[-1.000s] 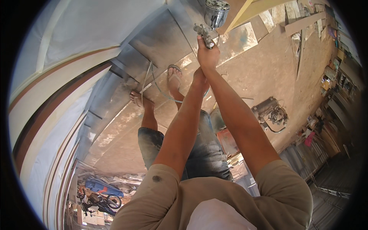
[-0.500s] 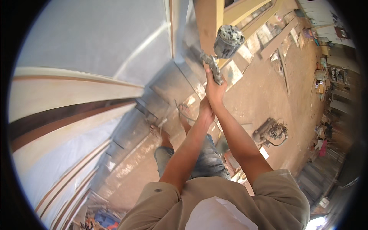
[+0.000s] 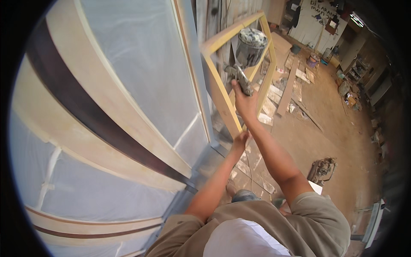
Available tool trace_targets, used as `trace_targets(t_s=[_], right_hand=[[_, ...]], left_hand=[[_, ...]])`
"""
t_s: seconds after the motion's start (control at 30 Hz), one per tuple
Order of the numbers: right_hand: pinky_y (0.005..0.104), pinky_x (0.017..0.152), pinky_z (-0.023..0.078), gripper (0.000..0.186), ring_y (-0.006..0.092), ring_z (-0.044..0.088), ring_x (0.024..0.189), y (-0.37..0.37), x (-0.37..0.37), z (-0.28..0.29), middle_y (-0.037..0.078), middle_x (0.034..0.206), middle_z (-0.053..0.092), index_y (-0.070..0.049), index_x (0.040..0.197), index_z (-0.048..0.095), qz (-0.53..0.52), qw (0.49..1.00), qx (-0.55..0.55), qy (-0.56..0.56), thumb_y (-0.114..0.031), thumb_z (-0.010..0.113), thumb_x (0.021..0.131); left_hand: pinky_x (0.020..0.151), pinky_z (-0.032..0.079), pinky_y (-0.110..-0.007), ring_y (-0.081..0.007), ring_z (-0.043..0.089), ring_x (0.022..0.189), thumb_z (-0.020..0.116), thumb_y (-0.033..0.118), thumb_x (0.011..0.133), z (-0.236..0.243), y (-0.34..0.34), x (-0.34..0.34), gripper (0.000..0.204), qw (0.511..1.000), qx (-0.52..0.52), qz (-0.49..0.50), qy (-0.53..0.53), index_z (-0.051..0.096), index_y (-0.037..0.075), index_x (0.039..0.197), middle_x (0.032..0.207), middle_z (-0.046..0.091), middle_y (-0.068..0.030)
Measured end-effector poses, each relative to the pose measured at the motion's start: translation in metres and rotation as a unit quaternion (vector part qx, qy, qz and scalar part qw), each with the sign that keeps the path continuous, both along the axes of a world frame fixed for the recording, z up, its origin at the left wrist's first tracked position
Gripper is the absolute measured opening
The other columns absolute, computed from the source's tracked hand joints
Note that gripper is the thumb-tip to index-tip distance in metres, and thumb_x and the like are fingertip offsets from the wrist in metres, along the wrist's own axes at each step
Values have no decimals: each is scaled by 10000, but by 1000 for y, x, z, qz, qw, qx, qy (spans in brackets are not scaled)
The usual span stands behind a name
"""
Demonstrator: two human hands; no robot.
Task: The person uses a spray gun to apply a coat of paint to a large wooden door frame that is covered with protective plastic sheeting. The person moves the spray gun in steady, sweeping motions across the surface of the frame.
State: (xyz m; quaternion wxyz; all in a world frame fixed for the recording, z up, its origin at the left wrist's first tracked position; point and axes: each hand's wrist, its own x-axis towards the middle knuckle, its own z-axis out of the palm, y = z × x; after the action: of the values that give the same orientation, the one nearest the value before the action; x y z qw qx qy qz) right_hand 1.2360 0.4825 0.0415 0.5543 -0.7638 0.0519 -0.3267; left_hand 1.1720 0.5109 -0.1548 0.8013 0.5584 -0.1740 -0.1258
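My right hand [image 3: 246, 104] is wrapped round the handle of a paint-spattered spray gun [image 3: 243, 80]. Its metal cup [image 3: 251, 48], smeared with light and dark paint, sits on top. Lower and closer to me, my left hand [image 3: 242, 140] is closed round a thin hose [image 3: 249, 165] that hangs down from it. To the left stands a large panel with cream bands [image 3: 107, 100], a dark brown band [image 3: 92, 109] and sections covered in pale translucent sheeting [image 3: 141, 60]. The gun is to the right of this panel, its nozzle end near a yellow frame.
The yellow wooden frame [image 3: 222, 92] leans just beyond my hands. Boards and flat scraps [image 3: 287, 88] lie on the brown floor [image 3: 308, 132]. A dirty machine [image 3: 322, 169] stands at right, with cluttered shelves [image 3: 358, 70] farther off.
My view has swung upward and along the panel, bringing in more of the yellow frame and far wall. My left hand has come away from my right wrist; the gun stays in my right hand.
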Motion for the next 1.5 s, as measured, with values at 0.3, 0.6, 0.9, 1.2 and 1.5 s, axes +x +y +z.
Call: trace_targets(t_s=[0.3, 0.6, 0.9, 1.2, 1.5], right_hand=[[392, 696, 486, 398, 286, 609, 680, 19, 23, 177, 174, 729, 665, -38, 1029, 737, 7, 977, 14, -213, -414, 738, 897], [366, 789, 504, 419, 208, 682, 829, 45, 41, 312, 107, 851, 746, -14, 1030, 752, -43, 948, 37, -313, -404, 754, 876], [383, 804, 506, 458, 271, 695, 833, 66, 53, 304, 153, 845, 738, -46, 1050, 754, -32, 943, 19, -329, -458, 762, 852], [478, 816, 502, 521, 445, 669, 930, 67, 37, 157, 234, 899, 717, -56, 1024, 749, -30, 992, -1, -126, -550, 716, 862], [444, 748, 502, 476, 382, 680, 818, 64, 7, -24, 200, 816, 704, -54, 1036, 733, -74, 996, -45, 36, -502, 734, 876]], left_hand=[[754, 520, -473, -395, 691, 816, 525, 473, 977, -182, 155, -153, 488, 886, 462, -22, -29, 671, 8, 988, 811, 697, -207], [665, 517, -467, -396, 678, 720, 514, 456, 1007, -155, 217, -242, 477, 858, 472, 187, 77, 664, 12, 922, 772, 678, -203], [620, 451, -513, -463, 626, 713, 547, 389, 993, -86, 255, -290, 447, 844, 452, 271, 106, 639, -28, 860, 753, 626, -270], [553, 422, -471, -449, 552, 594, 626, 293, 929, -93, 302, -349, 345, 805, 472, 358, 32, 612, -33, 815, 656, 561, -245], [506, 375, -444, -406, 492, 525, 645, 240, 954, -89, 324, -391, 368, 806, 508, 296, 61, 542, -13, 706, 617, 501, -232]])
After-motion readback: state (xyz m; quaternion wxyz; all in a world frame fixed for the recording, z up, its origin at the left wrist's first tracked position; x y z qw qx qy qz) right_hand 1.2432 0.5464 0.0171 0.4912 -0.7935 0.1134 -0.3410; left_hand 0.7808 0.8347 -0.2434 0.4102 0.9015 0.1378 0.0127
